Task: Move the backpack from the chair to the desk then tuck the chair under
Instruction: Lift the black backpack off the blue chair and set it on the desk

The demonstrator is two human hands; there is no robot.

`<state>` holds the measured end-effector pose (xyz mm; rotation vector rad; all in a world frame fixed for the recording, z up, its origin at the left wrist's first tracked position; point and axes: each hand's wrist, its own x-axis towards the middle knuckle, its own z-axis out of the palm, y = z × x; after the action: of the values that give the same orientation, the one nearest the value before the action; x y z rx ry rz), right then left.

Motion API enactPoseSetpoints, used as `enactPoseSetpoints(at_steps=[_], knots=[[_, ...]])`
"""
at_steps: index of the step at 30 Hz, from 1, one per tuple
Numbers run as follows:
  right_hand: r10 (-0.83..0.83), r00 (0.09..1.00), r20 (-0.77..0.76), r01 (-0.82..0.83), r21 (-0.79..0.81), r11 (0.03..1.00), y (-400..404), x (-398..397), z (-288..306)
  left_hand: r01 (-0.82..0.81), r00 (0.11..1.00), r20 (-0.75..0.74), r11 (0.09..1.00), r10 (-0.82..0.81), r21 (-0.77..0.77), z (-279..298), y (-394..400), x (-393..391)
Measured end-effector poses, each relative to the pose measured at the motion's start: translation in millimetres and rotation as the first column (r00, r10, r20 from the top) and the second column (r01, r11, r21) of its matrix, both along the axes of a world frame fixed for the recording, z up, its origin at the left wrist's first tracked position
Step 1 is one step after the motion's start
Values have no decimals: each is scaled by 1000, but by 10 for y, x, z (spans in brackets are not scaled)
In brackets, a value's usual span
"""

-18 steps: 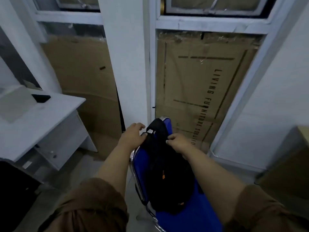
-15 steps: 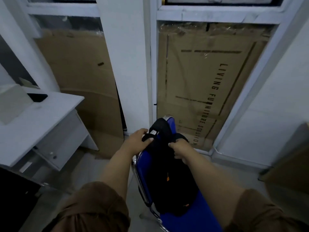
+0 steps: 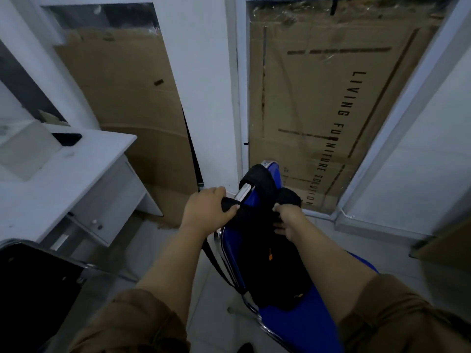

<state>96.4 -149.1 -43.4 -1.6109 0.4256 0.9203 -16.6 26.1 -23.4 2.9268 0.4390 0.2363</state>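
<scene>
Your left hand (image 3: 207, 212), open over the chair back half a second ago, has now closed on a black strap, and your right hand (image 3: 289, 220) grips the backpack (image 3: 267, 263) top. So you have your hold; the lift comes next. The backpack is black and soft, slumped upright against the blue chair (image 3: 300, 324), right of the white surface (image 3: 63, 179).

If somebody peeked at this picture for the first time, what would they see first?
Probably the two hands in the middle, the left hand and the right hand, both gripping a black backpack that sits on a bright blue chair. Behind them a big brown cardboard box with black letters leans upright against the wall. A white desk waits off to the left.
</scene>
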Motion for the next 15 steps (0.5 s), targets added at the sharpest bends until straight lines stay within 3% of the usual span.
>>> enactPoseSetpoints(at_steps=[4,7,9,12,15], knots=[[-113,993,18,110,113,987,-207,-76,126,-35,998,-62,990,27,-136,95,-138,-268],[-152,988,19,148,142,979,-392,-156,198,18,992,-117,969,-48,-247,52,-364,-446],[-194,981,26,189,136,973,-502,-186,215,61,988,-123,971,-91,-230,-22,-485,-514],[-207,978,22,200,170,965,-613,-234,206,84,994,-57,985,-94,-148,-104,-585,-509],[-176,984,8,172,174,970,-673,-263,200,100,990,109,988,-87,-116,-116,-622,-328]])
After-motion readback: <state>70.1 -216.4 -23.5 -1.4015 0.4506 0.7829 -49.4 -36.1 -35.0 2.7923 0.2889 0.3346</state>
